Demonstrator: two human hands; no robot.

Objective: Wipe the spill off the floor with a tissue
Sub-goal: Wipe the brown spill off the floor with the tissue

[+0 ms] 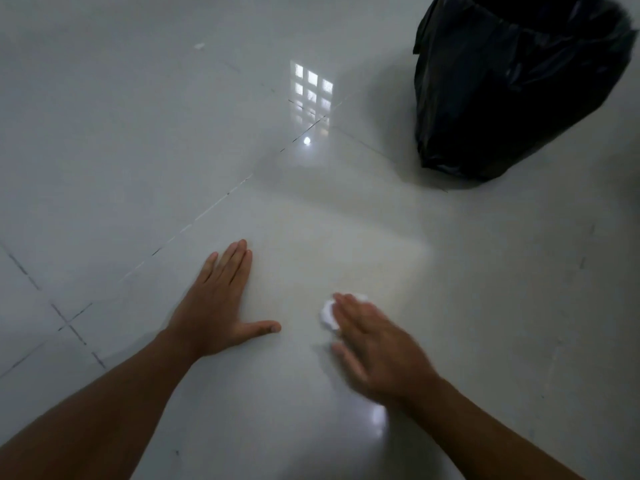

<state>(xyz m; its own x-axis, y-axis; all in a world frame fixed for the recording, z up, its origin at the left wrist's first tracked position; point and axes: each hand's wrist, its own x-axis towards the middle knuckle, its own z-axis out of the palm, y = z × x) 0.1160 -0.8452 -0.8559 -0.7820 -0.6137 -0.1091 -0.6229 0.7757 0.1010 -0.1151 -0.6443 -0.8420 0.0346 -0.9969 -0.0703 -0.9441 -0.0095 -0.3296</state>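
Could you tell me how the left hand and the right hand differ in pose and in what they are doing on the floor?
The left hand lies flat on the tiled floor with the thumb spread wide and nothing under it; the right hand presses a crumpled white tissue beneath its fingers. The left hand looks sharp, the right hand is motion-blurred. Both are bare and palm-down.

No text, label, brand, number or sign can be read anywhere; none is seen on the floor (138, 150) or bag (512, 91).
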